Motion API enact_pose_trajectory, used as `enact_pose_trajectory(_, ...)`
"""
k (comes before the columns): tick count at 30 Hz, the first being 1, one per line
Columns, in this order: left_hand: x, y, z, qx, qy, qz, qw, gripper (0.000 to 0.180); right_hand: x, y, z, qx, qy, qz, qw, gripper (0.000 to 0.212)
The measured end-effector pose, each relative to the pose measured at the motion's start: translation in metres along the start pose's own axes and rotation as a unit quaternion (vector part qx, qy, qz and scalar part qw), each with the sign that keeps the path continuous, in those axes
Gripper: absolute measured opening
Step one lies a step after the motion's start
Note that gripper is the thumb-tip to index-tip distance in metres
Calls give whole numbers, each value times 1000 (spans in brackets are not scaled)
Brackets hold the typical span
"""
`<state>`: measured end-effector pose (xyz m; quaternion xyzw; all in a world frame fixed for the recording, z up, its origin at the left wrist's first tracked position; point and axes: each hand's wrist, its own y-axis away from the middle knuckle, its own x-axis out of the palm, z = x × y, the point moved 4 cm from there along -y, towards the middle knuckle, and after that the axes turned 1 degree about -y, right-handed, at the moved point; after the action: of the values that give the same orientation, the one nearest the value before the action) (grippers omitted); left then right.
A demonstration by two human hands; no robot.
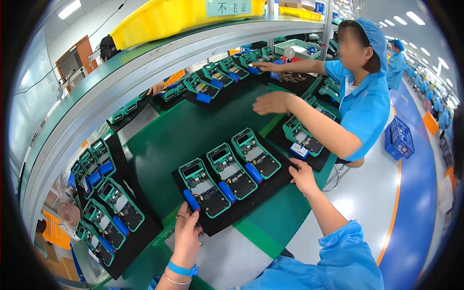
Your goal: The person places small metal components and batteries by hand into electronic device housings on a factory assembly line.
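A black mat lies in front of me. On it, side by side, rest three teal device housings with exposed circuit boards. Each has a blue wrapped battery along its side. My left hand is at the mat's lower left edge, thumb and fingers closed around it, close to the leftmost battery. At the opposite edge, my right hand pinches the mat's right side between thumb and fingers. The undersides of both grips are hidden.
More housings stand on a black mat at left and along the far side. A co-worker's arm reaches over the green table from the right. Above is a shelf with a yellow bin. A blue crate stands on the floor.
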<state>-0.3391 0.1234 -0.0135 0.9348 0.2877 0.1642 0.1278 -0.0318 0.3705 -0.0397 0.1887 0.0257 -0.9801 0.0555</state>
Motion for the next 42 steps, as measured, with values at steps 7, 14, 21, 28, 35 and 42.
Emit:
enact_pose_trajectory(7, 0, 9, -11, 50, 22, 58, 997, 70, -6, 6, 1, -49, 131, -2, 990, 38)
enact_pose_trajectory(14, 15, 34, -31, 26, -9, 70, 997, 68, -18, -7, 40, -83, 208, 22, 974, 34)
enact_pose_trajectory(21, 13, 33, -27, 63, -35, 99, 993, 75, -10, -6, 45, -153, 260, -42, 952, 30)
enact_pose_trajectory(28, 3, 7, 8, -30, -16, 254, 966, 87, -8, -2, 27, -136, 279, -172, 935, 35)
enact_pose_trajectory(35, 5, -15, 10, -34, -11, 303, 952, 83, 65, 92, 56, -175, 279, -178, 927, 45)
enact_pose_trajectory(42, 14, -43, 34, 34, 40, 375, 926, 84, 144, 156, 117, -247, 208, -121, 939, 41)
